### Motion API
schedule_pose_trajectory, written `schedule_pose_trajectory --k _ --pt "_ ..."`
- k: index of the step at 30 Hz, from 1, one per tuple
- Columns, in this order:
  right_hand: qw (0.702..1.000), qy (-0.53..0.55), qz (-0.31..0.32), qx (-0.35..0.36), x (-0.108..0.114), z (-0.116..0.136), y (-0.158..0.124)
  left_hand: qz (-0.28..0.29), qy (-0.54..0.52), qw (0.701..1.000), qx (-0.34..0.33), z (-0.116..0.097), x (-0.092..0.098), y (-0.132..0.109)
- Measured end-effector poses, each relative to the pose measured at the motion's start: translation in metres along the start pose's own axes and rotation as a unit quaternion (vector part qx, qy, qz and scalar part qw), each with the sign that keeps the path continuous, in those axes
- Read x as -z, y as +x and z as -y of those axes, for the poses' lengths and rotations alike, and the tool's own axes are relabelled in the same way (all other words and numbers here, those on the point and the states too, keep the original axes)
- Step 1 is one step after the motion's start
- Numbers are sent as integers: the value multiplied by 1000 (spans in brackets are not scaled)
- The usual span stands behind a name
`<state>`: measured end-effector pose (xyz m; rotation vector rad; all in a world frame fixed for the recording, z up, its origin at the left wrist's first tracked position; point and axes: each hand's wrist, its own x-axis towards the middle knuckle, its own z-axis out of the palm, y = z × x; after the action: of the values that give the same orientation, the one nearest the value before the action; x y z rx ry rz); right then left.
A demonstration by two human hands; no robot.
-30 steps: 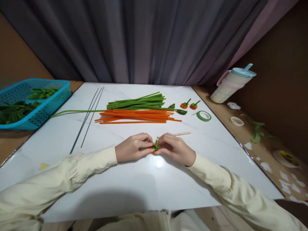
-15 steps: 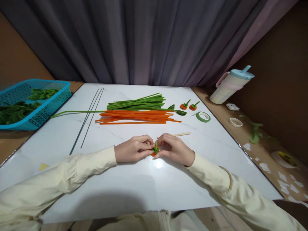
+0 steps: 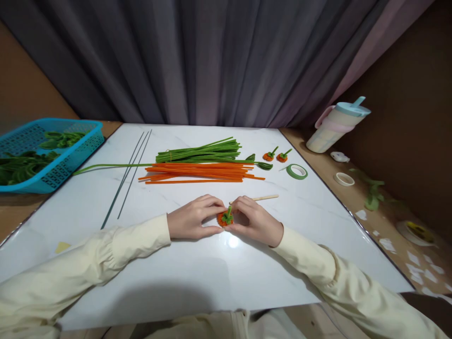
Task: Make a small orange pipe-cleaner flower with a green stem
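A small orange pipe-cleaner coil with a green stem [image 3: 225, 218] rests between my two hands on the white table [image 3: 212, 273]. My left hand [image 3: 192, 218] pinches it from the left with thumb and fingers curled. My right hand [image 3: 254, 221] grips it from the right, fingers bent round it. A wooden stick [image 3: 263, 197] lies just behind my right hand. Further back lie a bundle of orange pipe cleaners [image 3: 201, 172] and a bundle of green pipe cleaners [image 3: 201, 152].
Two finished orange coils [image 3: 275, 155] and a roll of green tape [image 3: 296, 171] lie at the back right. Thin dark wires [image 3: 127, 174] lie at the left. A blue basket [image 3: 67, 155] of green pieces stands far left. A lidded cup [image 3: 335, 125] stands on the right ledge.
The fingers have shifted on the coil, so its orange face shows more fully between the hands. Both hands stay in the same place.
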<state>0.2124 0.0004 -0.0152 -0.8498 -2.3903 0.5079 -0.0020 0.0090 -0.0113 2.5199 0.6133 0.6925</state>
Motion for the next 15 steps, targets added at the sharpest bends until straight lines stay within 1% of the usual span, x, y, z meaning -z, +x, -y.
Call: schedule_pose_trajectory --k 3,5,7,9,11,13,15 --pt "1000 0 -8 3 0 -1 -1 0 36 999 7 3 -1 -1" --pt "1000 -12 -21 3 0 -1 -2 -10 35 999 16 3 -2 -1" --pt "999 -30 -39 12 0 -1 -3 -25 -9 999 33 3 -2 0" --pt "997 -47 -58 31 0 0 -5 -30 -104 991 79 2 0 2" --pt "994 -55 -79 48 -1 1 -6 -18 -224 962 154 1 2 4" --pt "992 -47 -103 54 -1 3 -6 -13 -327 918 223 0 4 6" --pt "991 -31 -124 51 -1 4 -6 -21 -392 882 261 -2 5 7"
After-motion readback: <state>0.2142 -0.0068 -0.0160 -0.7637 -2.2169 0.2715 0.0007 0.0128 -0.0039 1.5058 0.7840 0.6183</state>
